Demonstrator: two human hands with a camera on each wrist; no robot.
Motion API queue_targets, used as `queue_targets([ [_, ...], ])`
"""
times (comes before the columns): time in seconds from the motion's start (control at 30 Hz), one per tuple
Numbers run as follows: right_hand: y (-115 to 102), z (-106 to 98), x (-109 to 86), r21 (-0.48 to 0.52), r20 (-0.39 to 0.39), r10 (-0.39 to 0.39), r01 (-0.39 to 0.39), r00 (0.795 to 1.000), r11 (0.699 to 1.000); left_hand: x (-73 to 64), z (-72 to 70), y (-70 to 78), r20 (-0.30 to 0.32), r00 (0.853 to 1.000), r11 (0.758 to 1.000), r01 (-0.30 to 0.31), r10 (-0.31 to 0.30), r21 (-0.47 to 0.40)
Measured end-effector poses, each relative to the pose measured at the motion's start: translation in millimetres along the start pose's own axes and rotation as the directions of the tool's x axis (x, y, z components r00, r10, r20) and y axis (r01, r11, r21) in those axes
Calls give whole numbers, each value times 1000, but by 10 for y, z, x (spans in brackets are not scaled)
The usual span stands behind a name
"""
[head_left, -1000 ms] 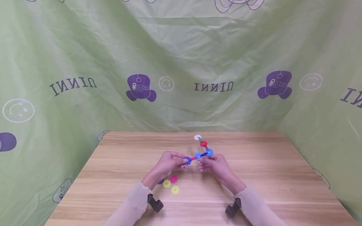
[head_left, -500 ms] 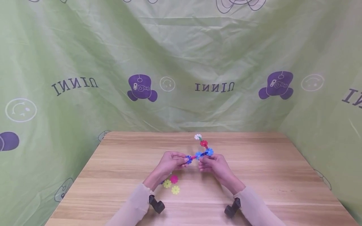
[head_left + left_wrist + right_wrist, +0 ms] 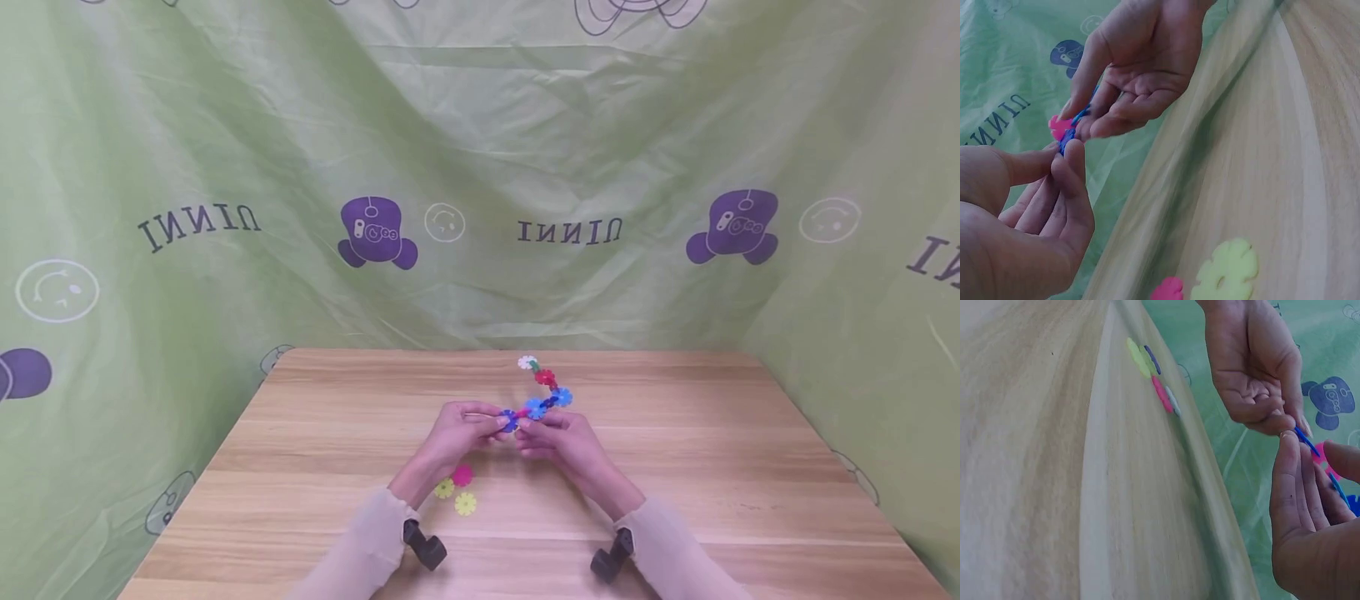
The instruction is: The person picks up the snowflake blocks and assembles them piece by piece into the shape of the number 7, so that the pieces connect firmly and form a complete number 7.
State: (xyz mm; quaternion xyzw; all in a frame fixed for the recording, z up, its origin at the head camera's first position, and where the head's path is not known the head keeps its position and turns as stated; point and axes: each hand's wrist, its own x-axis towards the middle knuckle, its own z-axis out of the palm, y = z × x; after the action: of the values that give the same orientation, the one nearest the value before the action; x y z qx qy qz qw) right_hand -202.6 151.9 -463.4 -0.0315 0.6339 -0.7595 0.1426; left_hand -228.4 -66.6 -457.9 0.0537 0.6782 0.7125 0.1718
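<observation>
A chain of linked snowflake discs is held above the table between both hands. It runs from a white disc (image 3: 527, 362) through a red disc (image 3: 545, 377) and light blue discs (image 3: 562, 397) to a dark blue disc (image 3: 509, 421). My left hand (image 3: 459, 433) pinches that dark blue end disc between thumb and fingers. Close beside it, my right hand (image 3: 566, 446) pinches the pink disc (image 3: 1322, 455) linked to it, its thumb over the near side. In the left wrist view the fingertips of both hands nearly meet around the pink disc (image 3: 1060, 127).
Loose discs lie on the wooden table (image 3: 675, 467) below my left hand: a pink one (image 3: 462, 475) and two yellow ones (image 3: 465, 503). The right wrist view adds a dark blue disc (image 3: 1152, 359) and a white one (image 3: 1173, 400). A green printed curtain (image 3: 480, 292) surrounds the table.
My right hand has shifted its grip leftward from the light blue disc to the pink one. My left hand and the chain have moved slightly right.
</observation>
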Motion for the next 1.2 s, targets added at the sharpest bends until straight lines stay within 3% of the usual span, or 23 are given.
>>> queue_targets([
  [0.43,48,-2,23,44,-11,-6,6,1000,999,22,86,-39,-66,998,989,-12,22,146],
  [0.63,46,-1,17,12,-22,6,-5,1000,1000,-9,64,-11,-60,997,973,-36,51,230],
  [0.7,42,0,18,-4,-30,8,-8,1000,1000,-24,28,17,-59,995,955,-61,82,290],
  [0.87,33,-27,27,-33,-55,11,-12,998,999,-32,-140,84,-50,985,881,-122,163,456],
  [1.07,34,-71,14,-31,-60,19,-21,998,999,-83,-354,78,-46,983,821,-124,180,557],
  [1.2,27,-78,9,-16,-61,27,-28,998,999,-135,-435,66,-32,980,756,-132,198,641],
])
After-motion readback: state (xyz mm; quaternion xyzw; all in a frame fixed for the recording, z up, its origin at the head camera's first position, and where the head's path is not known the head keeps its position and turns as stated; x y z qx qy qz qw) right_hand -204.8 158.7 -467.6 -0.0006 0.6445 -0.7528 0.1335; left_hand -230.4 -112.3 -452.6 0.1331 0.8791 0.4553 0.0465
